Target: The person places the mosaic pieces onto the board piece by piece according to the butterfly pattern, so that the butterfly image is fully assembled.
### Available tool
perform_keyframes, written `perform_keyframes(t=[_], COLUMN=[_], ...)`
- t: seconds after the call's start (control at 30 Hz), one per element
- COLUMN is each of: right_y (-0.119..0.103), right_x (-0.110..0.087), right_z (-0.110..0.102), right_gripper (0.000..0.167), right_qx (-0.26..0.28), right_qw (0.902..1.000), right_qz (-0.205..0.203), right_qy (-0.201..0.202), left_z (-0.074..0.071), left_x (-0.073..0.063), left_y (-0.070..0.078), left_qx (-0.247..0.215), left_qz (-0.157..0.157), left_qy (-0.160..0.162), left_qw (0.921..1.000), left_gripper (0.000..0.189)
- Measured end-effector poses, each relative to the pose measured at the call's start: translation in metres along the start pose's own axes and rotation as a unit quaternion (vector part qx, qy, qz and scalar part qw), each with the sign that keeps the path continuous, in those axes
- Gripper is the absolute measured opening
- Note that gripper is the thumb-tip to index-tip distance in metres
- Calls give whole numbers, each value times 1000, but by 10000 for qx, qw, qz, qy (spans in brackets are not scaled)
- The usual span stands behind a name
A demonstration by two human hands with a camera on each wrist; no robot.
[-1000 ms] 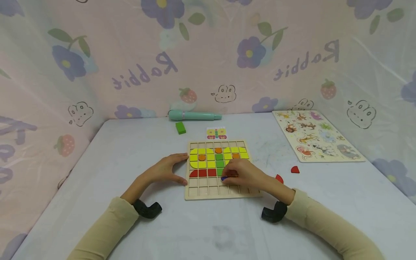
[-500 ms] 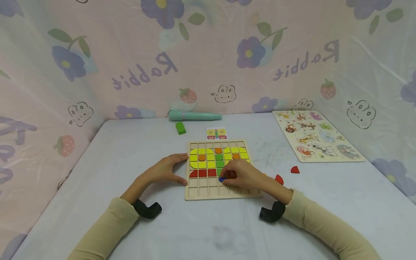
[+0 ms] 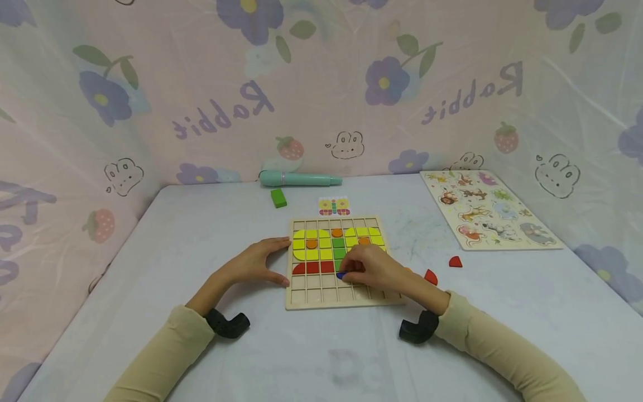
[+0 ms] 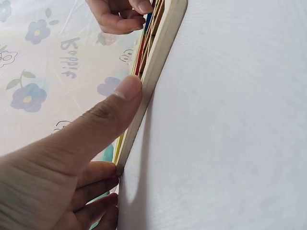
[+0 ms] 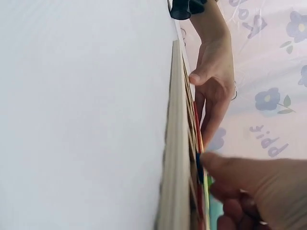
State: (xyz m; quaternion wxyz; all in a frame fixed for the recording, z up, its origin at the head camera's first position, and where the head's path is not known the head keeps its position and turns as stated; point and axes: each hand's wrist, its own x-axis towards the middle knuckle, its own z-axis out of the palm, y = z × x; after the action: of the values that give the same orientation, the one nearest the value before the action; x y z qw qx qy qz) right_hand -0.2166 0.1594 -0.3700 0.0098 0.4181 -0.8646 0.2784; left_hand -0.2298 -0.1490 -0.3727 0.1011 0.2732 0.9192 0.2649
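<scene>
A wooden grid board point(image 3: 346, 301) lies on the table, filled in part with yellow, red, green and orange pieces. My left hand point(image 3: 253, 261) rests its thumb and fingers against the board's left edge, spread apart. With thumb and fingertips, my right hand point(image 3: 374, 268) pinches a small blue piece point(image 3: 341, 276) over the grid, just below the green column point(image 3: 339, 253). In the right wrist view the blue piece point(image 5: 199, 167) shows at the thumb tip; its full shape is hidden. A red row point(image 3: 313, 267) lies left of it.
A small butterfly pattern card point(image 3: 334, 206) lies behind the board. Further back are a green block point(image 3: 278, 198) and a teal pen-like stick point(image 3: 301, 178). Red pieces point(image 3: 455, 262) lie to the right, and an animal puzzle board point(image 3: 489, 215) stands at the back right.
My right hand has shifted slightly left with the blue piece, bringing it under the green column. The left hand stays at the board's edge.
</scene>
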Motion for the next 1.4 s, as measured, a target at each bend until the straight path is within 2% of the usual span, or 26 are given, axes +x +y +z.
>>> perform_keyframes(t=[0.13, 0.27, 0.43, 0.53, 0.63, 0.7, 0.8, 0.87, 1.0, 1.1, 1.27, 1.4], right_y=[3, 16, 43, 54, 61, 65, 70, 74, 78, 79, 75, 64], right_x=[-8, -32, -77, -103, -122, -130, -134, -134, -132, -131, -124, -105], right_z=[-17, -45, -79, -99, -112, -114, -111, -106, -100, -96, -91, -84], right_gripper=[15, 12, 9, 11, 18, 27, 37, 37, 18, 17, 20, 20], right_qx=[-16, -205, -1154, -1549, -1472, -1321, -1240, -1256, -1194, -1093, -916, -682], right_qw=[9997, 9968, 9807, 9678, 9573, 9486, 9404, 9421, 9655, 9794, 9863, 9896], right_qz=[79, 418, 1167, 1791, 2457, 2873, 3165, 3106, 2313, 1699, 1370, 1267], right_qy=[226, 655, 1061, 854, 397, 94, -126, -113, 26, 56, 33, -93], left_z=[0, -1, -2, -3, -3, -4, -4, -4, -3, -2, -1, 0], left_x=[0, 0, 1, 0, 0, -1, 0, 0, 1, 1, 2, 1], left_y=[0, 0, -1, -2, -1, -1, -1, -1, -1, -1, -1, -1], left_qx=[2, 39, 45, 50, 58, 43, 1, -3, -5, 6, -23, -33], left_qz=[-7, 0, -5, 2, 5, -2, -8, 2, 6, -22, -76, -60], left_qy=[-5, -1, -14, -23, -12, 2, 19, 14, 5, -3, -35, -38], left_qw=[10000, 10000, 10000, 10000, 10000, 10000, 10000, 10000, 10000, 10000, 10000, 10000], left_gripper=[96, 96, 96, 96, 96, 96, 96, 95, 95, 95, 95, 95])
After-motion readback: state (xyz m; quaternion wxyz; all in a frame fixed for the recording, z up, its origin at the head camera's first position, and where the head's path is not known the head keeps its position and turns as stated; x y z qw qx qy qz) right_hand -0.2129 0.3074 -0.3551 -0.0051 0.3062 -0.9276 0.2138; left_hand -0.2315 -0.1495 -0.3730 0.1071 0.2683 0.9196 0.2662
